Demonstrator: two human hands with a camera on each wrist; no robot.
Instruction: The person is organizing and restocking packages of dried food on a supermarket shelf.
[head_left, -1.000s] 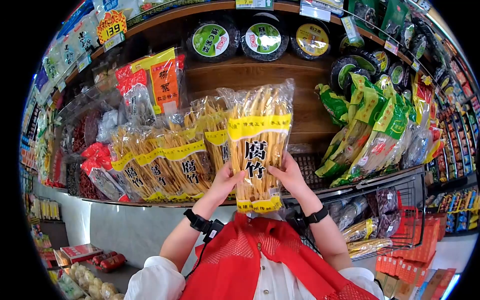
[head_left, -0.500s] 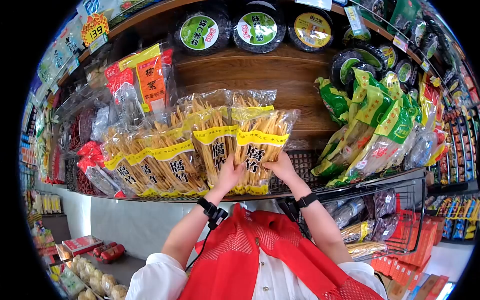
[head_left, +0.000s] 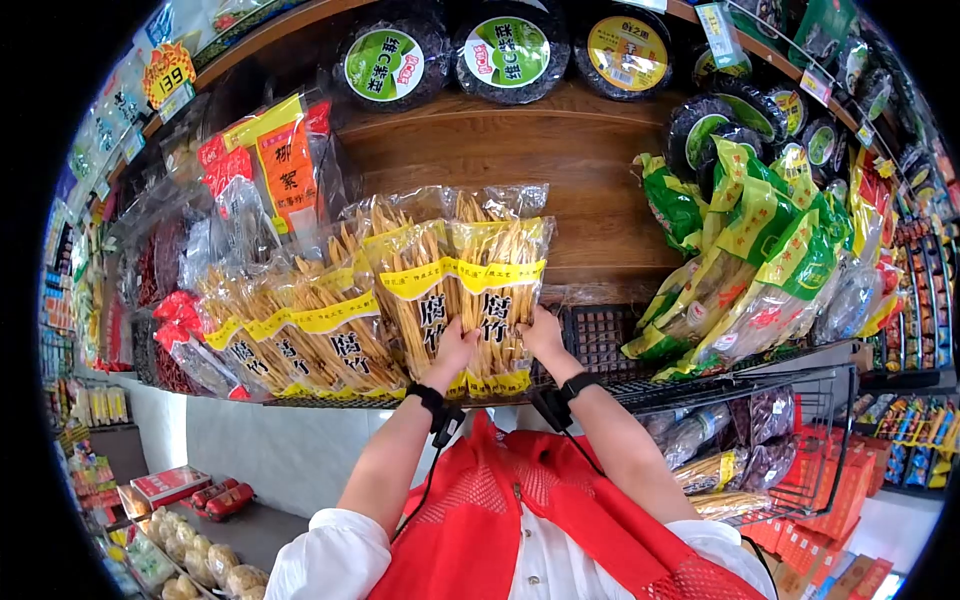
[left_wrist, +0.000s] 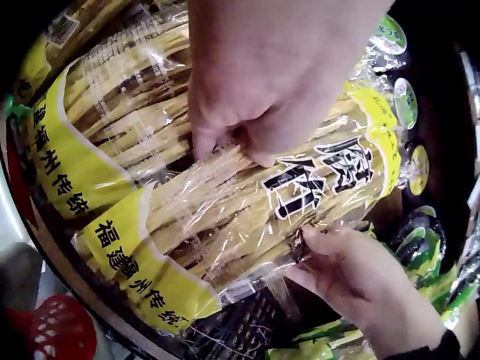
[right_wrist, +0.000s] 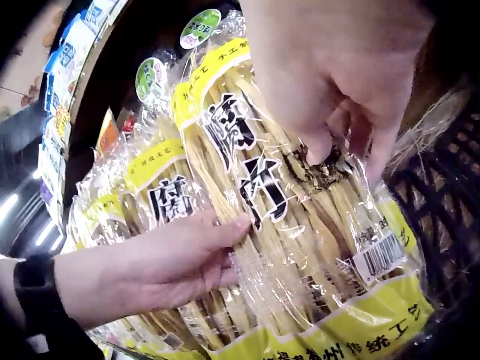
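Brown wood-backed shelf (head_left: 560, 135) right in front of me, with round dark packs (head_left: 510, 55) wearing green and yellow labels lined up above. I've got both hands on one clear bag of yellow sticks (head_left: 492, 298), big black characters and a yellow band across it. It's upright on the shelf, near the front edge, right up against a matching bag (head_left: 416, 285) on its left. My left fingers (head_left: 456, 345) are curled round that side, thumb on the front, tips tucked in between the two bags. My right fingers (head_left: 542, 338) have the other edge pinched, plastic all crinkled there. Off to the right there's black mesh (head_left: 598, 340), then a pile of green-topped bags (head_left: 750, 260).
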